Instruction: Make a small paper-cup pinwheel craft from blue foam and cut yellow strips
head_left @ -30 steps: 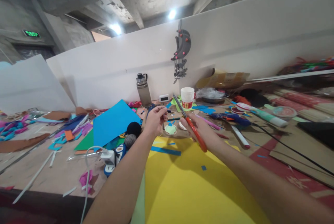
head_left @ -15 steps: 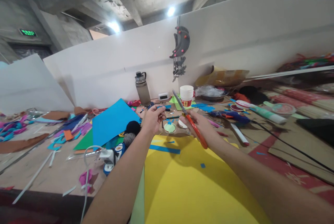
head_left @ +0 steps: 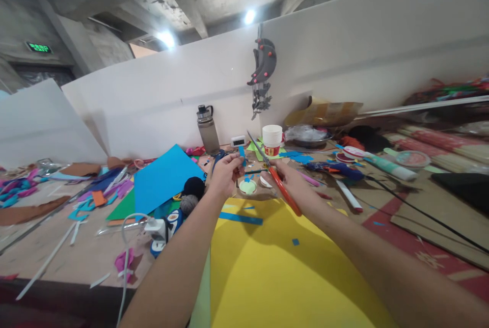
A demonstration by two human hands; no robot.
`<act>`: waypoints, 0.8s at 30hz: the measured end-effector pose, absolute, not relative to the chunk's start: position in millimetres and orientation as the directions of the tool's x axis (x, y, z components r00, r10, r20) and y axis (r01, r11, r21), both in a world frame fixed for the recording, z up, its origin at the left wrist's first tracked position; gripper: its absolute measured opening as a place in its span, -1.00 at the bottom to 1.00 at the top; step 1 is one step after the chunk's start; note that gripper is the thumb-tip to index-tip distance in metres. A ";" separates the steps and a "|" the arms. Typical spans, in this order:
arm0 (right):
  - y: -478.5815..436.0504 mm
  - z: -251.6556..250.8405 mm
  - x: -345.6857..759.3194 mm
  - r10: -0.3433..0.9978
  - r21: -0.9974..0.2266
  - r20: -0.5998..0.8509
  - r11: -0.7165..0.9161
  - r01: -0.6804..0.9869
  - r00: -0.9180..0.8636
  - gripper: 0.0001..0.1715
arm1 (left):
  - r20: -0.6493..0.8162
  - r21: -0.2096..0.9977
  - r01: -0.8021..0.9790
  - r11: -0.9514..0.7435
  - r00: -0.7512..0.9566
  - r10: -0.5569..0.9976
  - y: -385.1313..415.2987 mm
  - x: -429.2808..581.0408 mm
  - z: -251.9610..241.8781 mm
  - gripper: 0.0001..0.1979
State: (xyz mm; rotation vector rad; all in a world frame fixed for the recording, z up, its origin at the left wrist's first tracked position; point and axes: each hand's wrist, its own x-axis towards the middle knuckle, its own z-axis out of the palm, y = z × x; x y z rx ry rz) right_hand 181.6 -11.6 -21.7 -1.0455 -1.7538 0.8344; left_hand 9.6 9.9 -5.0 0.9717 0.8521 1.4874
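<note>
Between its fingertips my left hand [head_left: 228, 172] pinches a small blue paper strip [head_left: 241, 152] that stands upright. My right hand [head_left: 287, 178] is closed around the orange handles of a pair of scissors [head_left: 281, 190], whose blades point up and to the left, a little right of the strip and apart from it. Below both hands lies a big yellow sheet [head_left: 263, 272] with a longer blue strip [head_left: 241, 218] and a small blue square [head_left: 295, 242] on it. Just beyond its far edge sits a round pale-green lid [head_left: 248, 187] with a bit of blue on top.
Stacked paper cups [head_left: 272, 139] and a grey water bottle [head_left: 207, 129] stand near the white partition. Blue card [head_left: 164, 178], a black yarn ball [head_left: 194, 187] and a white plug [head_left: 156, 229] with its cable lie left. A glue gun [head_left: 336, 169] trails its black cord at right.
The blue paper strip in my left hand has turned from lying nearly flat to upright. My right hand and the scissors have shifted slightly left.
</note>
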 end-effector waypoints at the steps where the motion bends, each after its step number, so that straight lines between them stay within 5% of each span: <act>1: -11.4 -22.2 181.7 0.899 -0.846 0.362 0.428 0.318 -0.248 -0.52 | 0.121 0.903 -0.409 -0.131 -0.050 0.991 9.4 10.2 -4.3 -0.75; 8: -5.1 -33.2 182.0 0.855 -0.799 0.357 0.488 0.352 -0.375 -0.65 | 0.098 0.899 -0.426 -0.102 -0.031 0.995 7.5 10.1 -0.3 -0.72; 24: -19.3 -21.4 178.6 0.891 -0.901 0.239 0.352 0.255 -0.385 -0.56 | 0.080 0.919 -0.386 -0.072 0.003 0.997 5.1 11.2 -0.3 -0.70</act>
